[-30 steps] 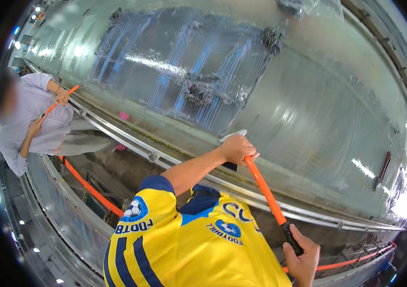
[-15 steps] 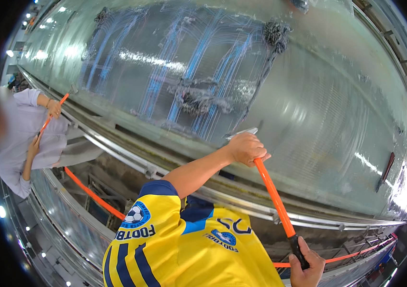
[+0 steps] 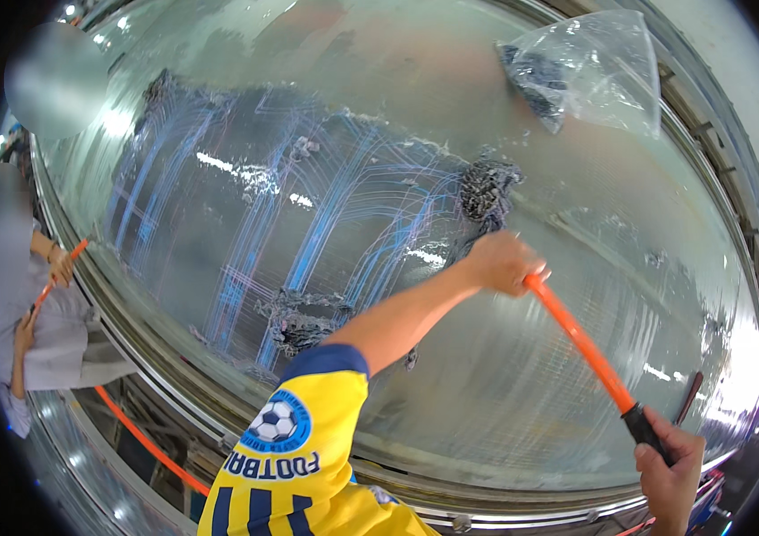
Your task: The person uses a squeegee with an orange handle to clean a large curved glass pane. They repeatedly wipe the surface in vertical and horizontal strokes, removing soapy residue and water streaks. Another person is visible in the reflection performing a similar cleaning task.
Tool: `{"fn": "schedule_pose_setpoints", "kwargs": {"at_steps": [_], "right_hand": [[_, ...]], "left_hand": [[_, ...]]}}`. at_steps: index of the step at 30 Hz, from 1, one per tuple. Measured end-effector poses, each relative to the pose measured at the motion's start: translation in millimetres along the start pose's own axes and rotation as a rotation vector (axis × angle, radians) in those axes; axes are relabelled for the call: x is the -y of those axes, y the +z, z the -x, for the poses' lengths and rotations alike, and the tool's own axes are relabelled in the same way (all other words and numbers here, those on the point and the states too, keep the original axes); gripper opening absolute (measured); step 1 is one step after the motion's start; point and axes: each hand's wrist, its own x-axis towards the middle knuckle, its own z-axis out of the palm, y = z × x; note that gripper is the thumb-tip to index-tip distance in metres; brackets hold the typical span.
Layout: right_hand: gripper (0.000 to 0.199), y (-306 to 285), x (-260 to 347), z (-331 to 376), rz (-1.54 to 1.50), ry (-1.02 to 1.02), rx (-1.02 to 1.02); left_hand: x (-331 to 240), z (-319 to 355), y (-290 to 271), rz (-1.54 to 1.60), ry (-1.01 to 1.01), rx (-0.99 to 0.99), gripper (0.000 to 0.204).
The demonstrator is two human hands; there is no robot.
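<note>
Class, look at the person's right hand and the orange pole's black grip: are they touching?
Touching. The head view shows the right hand closed around the black grip of the orange pole, with no gap between.

Clock from view centre. Own hands: 2 (left hand (image 3: 504, 263) at 3, right hand (image 3: 676, 460) at 4). Orange rods: 2 (nearer rod (image 3: 580, 339) toward 4, farther rod (image 3: 45, 293) at 9). Co-worker (image 3: 31, 344): 1, at 9; co-worker's hands (image 3: 60, 266): 2. Clear plastic bag (image 3: 616, 71): 1, near 2. Large dark clumps outside bag: at least 3 (upper-right clump (image 3: 487, 192) at 2, lower clump (image 3: 299, 329) at 8, far clump (image 3: 158, 87) at 10). Narrow dark item (image 3: 689, 399): 1, at 4, kind unclear. Wide glossy surface (image 3: 612, 268): 1.
</note>
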Motion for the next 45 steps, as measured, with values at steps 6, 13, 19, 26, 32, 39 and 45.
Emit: {"fn": "schedule_pose_setpoints", "kwargs": {"at_steps": [6, 13, 19, 26, 32, 39, 45], "right_hand": [[0.041, -13.3, 48.8, -67.6, 0.054, -0.193, 0.163], [0.045, 6.3, -34.9, -12.9, -0.014, -0.077, 0.185], [0.033, 25.2, -141.1, 168.0, -0.325, 0.084, 0.233], [0.047, 101.0, -199.6, 336.0, -0.497, 0.154, 0.301], [0.046, 122.4, -206.4, 391.7, -0.276, -0.187, 0.284], [0.041, 114.5, -202.4, 391.9, -0.109, -0.172, 0.216], [0.031, 115.5, -189.7, 392.6, -0.198, -0.26, 0.117]], "left_hand": [[46.1, -55.3, 14.9, -0.065, -0.144, 0.138, 0.024], [11.3, -37.2, 23.9, -0.116, -0.15, 0.296, 0.033], [-141.0, 104.0, 39.0, -0.088, -0.165, 0.383, 0.041], [-254.0, 261.4, -49.0, -0.107, -0.17, 0.476, 0.041], [-293.6, 320.5, -94.0, -0.137, -0.187, 0.506, 0.039], [-301.9, 321.3, -89.1, -0.131, -0.241, 0.506, 0.038], [-301.0, 300.7, -95.5, -0.138, -0.206, 0.387, 0.043]]}}
